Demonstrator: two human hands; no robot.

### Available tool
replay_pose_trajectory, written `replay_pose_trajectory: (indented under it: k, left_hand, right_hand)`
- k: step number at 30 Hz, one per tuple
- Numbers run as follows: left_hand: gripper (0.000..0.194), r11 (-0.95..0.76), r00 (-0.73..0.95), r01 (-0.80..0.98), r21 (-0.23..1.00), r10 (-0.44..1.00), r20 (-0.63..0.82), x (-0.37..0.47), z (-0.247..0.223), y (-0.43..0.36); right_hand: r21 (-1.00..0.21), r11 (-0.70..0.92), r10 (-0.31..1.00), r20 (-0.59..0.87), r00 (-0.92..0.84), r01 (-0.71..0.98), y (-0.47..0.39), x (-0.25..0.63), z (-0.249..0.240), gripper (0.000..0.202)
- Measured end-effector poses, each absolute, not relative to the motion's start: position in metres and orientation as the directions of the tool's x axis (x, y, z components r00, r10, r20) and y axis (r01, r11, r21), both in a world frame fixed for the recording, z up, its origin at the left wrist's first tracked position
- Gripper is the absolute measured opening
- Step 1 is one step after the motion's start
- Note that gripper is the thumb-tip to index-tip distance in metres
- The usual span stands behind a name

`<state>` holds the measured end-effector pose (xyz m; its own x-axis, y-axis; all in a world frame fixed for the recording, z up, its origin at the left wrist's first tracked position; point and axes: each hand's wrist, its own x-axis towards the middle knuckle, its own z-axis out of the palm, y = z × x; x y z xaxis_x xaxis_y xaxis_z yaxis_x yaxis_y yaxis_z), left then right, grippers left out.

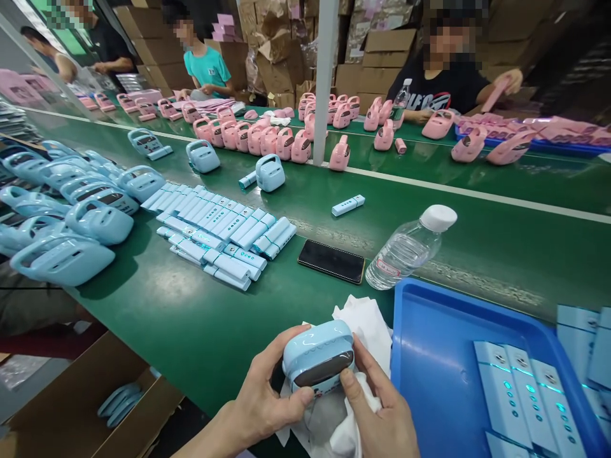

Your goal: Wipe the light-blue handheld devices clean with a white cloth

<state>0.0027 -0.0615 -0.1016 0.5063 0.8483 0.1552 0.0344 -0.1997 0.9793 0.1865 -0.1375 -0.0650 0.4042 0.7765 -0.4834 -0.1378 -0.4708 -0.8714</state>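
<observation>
The left hand (267, 397) comes up from the lower edge, fingers curled round the left end of a pale blue device (319, 362), thumb pressed near its dark window. The right hand (377, 413) grips the right end, thumb on the lower front, over a white cloth (365, 327). The device is held low above the green counter (191, 318), beside a blue tray (429, 356). The red label on the water bottle (410, 247) is too small to read.
</observation>
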Motion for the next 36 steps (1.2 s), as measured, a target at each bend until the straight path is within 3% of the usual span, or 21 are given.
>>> replay_pose_trajectory:
  k: [15, 20, 25, 29, 34, 36]
  left_hand:
    - [0.067, -0.261, 0.486, 0.066, 0.963, 0.851, 0.198, 0.008, -0.102, -0.059]
    - [0.067, -0.253, 0.490, 0.066, 0.965, 0.851, 0.189, 0.009, -0.099, -0.058]
    - [0.067, -0.196, 0.537, 0.068, 0.978, 0.834, 0.130, 0.003, -0.098, -0.057]
    - [0.082, -0.173, 0.610, 0.135, 0.976, 0.790, 0.056, -0.002, -0.096, -0.059]
    - [0.082, -0.167, 0.526, 0.154, 0.974, 0.848, 0.062, 0.001, -0.093, -0.071]
    - [0.082, -0.193, 0.489, 0.174, 0.966, 0.868, 0.085, 0.002, -0.089, -0.076]
  right_hand:
    - [-0.863, -0.479, 0.739, -0.496, 0.455, -0.163, -0.139, 0.174, -0.064, 0.101]
    - [-0.834, -0.527, 0.698, -0.535, 0.476, -0.164, -0.137, 0.174, -0.061, 0.097]
    - [-0.855, -0.474, 0.719, -0.514, 0.468, -0.210, -0.134, 0.176, -0.065, 0.091]
    - [-0.863, -0.440, 0.741, -0.504, 0.444, -0.247, -0.133, 0.177, -0.064, 0.088]
    - [-0.795, -0.575, 0.599, -0.570, 0.562, -0.194, -0.142, 0.193, -0.049, 0.085]
    - [-0.782, -0.544, 0.476, -0.587, 0.655, -0.305, -0.143, 0.210, -0.043, 0.092]
